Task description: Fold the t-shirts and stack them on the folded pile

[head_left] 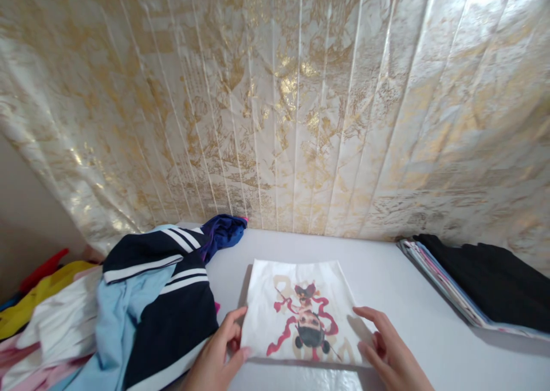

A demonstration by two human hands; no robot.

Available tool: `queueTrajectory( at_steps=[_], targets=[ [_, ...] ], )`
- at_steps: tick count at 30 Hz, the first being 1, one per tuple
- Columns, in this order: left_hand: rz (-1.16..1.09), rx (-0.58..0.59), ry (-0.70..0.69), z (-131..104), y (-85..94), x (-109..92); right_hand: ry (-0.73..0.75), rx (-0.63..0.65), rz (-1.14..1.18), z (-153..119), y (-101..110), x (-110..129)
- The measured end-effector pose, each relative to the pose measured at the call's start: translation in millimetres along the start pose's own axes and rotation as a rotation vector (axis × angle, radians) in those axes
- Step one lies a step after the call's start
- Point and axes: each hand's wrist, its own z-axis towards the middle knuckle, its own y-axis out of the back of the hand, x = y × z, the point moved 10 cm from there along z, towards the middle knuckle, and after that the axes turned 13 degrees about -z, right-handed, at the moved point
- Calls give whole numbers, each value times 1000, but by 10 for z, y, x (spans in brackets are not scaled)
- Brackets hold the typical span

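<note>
A white T-shirt (262,299), folded into a rectangle, lies in front of me at the bottom middle. Its printed cartoon figure, with red ribbons and dark hair buns, appears upside down. My left hand (221,345) grips the left edge, its thumb at the near corner and its index finger higher up the side. On the opposite edge, my right hand (387,345) holds the cloth with its index finger and thumb at the rim. The other fingers of both hands are curled and partly hidden.
A loose heap of clothes, including a navy and light-blue garment (172,316) and a white one (64,311), lies left on the white table (301,243). Folded clothes topped by a black garment (485,288) are stacked right. A shiny gold-patterned sheet (275,104) covers the back.
</note>
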Motion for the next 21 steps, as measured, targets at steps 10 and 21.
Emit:
queueTrajectory(
  at_steps=[10, 21],
  targets=[
    [421, -54, -80, -210, 48, -57, 158, 31, -270, 2, -137, -52],
    [830, 96, -476, 79, -906, -760, 620, -149, -620, -104, -480, 872]
  ],
)
